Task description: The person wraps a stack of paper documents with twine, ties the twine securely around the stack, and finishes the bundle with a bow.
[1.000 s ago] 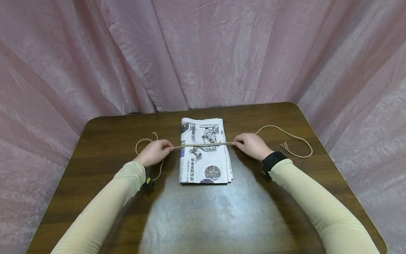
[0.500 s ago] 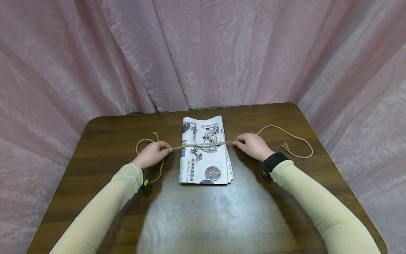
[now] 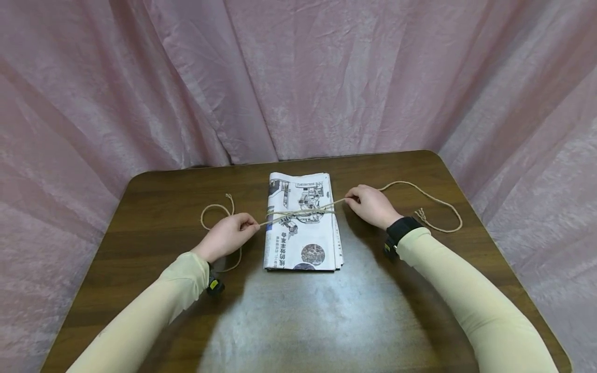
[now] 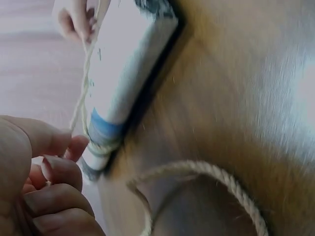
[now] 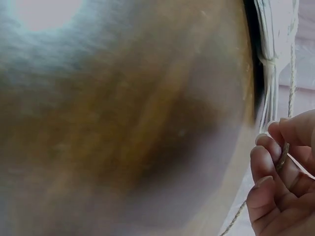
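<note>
A folded stack of newspaper lies on the wooden table, with a beige twisted rope looped round its middle and crossing on top. My left hand pinches the rope just off the stack's left edge. Off the right edge, a bit farther back, my right hand pinches the other length between thumb and fingers. The two lengths run slantwise over the paper, lifted from it near the hands. In the left wrist view the rope passes round the folded side of the newspaper. Gathered page edges show in the right wrist view.
A loose rope end curls on the table left of the stack, partly behind the left hand. Another frayed end bends back on the right. The brown table has rounded far corners, and a pink curtain hangs behind it.
My left hand has come slightly nearer and rightward, while my right hand has moved a little away. The rope, straight across before, now slants over the stack with its lengths apart.
</note>
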`<move>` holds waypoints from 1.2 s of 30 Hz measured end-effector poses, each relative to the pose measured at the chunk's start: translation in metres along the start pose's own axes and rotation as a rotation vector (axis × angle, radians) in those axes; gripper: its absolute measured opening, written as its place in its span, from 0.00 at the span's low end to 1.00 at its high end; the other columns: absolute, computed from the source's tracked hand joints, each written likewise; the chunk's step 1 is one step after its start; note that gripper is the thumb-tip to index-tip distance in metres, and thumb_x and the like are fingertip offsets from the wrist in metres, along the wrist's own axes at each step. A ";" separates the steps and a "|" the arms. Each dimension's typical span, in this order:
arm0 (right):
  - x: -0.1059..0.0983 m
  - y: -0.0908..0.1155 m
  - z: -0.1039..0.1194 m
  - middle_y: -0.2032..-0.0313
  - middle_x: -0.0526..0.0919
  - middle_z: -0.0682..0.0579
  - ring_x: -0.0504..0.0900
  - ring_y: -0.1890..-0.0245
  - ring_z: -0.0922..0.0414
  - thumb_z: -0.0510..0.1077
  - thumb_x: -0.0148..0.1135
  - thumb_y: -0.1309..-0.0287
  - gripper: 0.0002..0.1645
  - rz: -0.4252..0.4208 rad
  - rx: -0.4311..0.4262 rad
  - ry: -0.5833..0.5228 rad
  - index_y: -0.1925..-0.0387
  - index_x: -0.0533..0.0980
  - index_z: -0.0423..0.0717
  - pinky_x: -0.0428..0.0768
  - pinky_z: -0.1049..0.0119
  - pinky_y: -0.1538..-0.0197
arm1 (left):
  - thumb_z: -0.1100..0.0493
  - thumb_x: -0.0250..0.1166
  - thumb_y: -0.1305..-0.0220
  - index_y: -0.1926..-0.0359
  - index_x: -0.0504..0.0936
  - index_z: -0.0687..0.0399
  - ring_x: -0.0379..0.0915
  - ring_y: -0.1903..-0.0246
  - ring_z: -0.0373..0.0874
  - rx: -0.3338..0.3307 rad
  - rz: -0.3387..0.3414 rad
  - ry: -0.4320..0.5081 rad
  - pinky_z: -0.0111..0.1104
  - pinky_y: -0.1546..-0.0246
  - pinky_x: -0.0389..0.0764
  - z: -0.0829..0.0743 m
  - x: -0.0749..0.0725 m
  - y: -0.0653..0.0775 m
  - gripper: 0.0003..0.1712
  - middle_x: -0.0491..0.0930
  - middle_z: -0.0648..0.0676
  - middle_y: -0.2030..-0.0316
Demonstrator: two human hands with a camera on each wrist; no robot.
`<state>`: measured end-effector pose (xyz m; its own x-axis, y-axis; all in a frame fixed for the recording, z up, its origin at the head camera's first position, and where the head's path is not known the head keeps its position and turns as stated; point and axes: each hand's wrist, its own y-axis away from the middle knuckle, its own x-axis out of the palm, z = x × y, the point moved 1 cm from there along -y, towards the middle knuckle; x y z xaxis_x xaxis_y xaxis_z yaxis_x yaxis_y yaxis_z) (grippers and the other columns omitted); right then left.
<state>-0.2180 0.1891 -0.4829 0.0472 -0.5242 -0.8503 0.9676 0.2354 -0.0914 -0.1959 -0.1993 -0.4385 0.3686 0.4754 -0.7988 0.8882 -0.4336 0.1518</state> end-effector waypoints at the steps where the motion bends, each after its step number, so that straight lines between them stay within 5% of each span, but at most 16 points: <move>1: -0.001 -0.002 0.000 0.60 0.84 0.49 0.80 0.61 0.52 0.44 0.62 0.29 0.11 -0.005 -0.004 0.001 0.54 0.85 0.43 0.77 0.54 0.55 | 0.53 0.62 0.26 0.56 0.85 0.55 0.70 0.72 0.42 0.005 -0.001 -0.004 0.38 0.65 0.71 -0.003 0.001 0.002 0.11 0.75 0.47 0.73; 21: -0.007 -0.046 0.015 0.60 0.82 0.50 0.78 0.63 0.53 0.45 0.64 0.29 0.10 -0.044 -0.040 0.048 0.53 0.85 0.45 0.76 0.56 0.57 | 0.53 0.62 0.27 0.63 0.83 0.45 0.70 0.76 0.37 0.055 0.038 -0.097 0.35 0.68 0.74 -0.056 0.040 0.037 0.07 0.75 0.41 0.77; 36: 0.009 -0.071 0.029 0.48 0.78 0.44 0.76 0.49 0.49 0.40 0.51 0.23 0.11 0.092 -0.070 -0.013 0.48 0.77 0.40 0.75 0.53 0.44 | 0.51 0.64 0.29 0.72 0.79 0.41 0.68 0.77 0.36 0.120 0.065 -0.125 0.33 0.74 0.71 -0.076 0.069 0.045 0.11 0.72 0.40 0.79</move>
<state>-0.2795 0.1439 -0.4690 0.1386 -0.5079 -0.8502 0.9395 0.3391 -0.0494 -0.1095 -0.1281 -0.4431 0.3803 0.3480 -0.8569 0.8220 -0.5518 0.1407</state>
